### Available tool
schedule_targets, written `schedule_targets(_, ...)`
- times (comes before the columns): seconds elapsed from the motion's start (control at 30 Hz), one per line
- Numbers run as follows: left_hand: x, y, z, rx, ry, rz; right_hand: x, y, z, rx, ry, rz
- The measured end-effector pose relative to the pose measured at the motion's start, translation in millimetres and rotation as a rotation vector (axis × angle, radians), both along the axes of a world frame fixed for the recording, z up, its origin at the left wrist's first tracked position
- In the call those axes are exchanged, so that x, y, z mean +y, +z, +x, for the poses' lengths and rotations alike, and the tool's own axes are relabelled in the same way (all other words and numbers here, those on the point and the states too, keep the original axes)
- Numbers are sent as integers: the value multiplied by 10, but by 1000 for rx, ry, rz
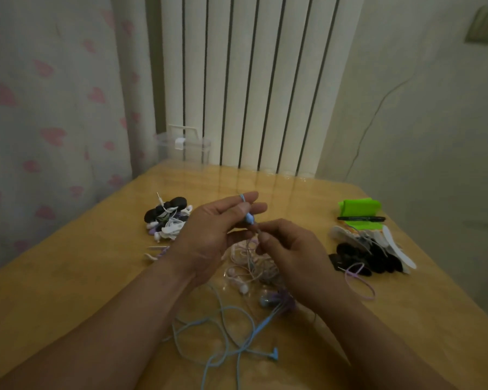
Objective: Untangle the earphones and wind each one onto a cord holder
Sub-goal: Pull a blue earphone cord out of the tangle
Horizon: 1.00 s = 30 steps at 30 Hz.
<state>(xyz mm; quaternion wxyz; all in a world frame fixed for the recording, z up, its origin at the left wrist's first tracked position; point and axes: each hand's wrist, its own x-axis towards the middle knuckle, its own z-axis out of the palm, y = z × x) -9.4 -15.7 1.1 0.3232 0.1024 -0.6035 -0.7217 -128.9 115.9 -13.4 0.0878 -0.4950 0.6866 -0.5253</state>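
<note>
My left hand [219,229] is raised over the middle of the table and holds a blue earbud [249,218] between its fingers, with a loop of blue cord over one fingertip. Close beside it, my right hand [289,250] pinches a thin cord just below the earbud. A tangle of pink earphones [251,263] lies under both hands. Loose blue cord [223,333] sprawls toward the near edge, ending in a blue plug [273,354]. A purple earphone [282,301] lies beside it. Black and white cord holders [369,253] are piled at the right.
A heap of wound earphones on black holders [166,219] sits left of my hands. A green pad [359,208] with a black pen [361,219] lies at the far right. A clear plastic box [185,147] stands at the back by the radiator. The wooden table [68,277] fills the foreground.
</note>
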Motion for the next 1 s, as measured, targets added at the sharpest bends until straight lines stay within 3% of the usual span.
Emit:
schedule_targets(0.23, 37, -24, -2, -105, 96, -276, -3, -13, -34, 159, -77, 41)
schedule_targets(0.4, 16, -6, -2, -78, 62, -190, 12, -21, -43, 121, -98, 21)
schedule_targets(0.6, 77, 60, 44, 36, -156, -46, 33, -8, -91, 100, -164, -29)
schedule_targets(0.77, 134, 73, 58, 39, -238, -65, 66, 61, -124, 20, -193, -75)
schedule_targets(0.87, 137, 60, 50, 19, -165, -122, 74, 75, -78, 25, -113, -7)
schedule_targets(1.0, 131, -34, 8, -64, 67, -387, 62, 85, 21, 170, -10, 126)
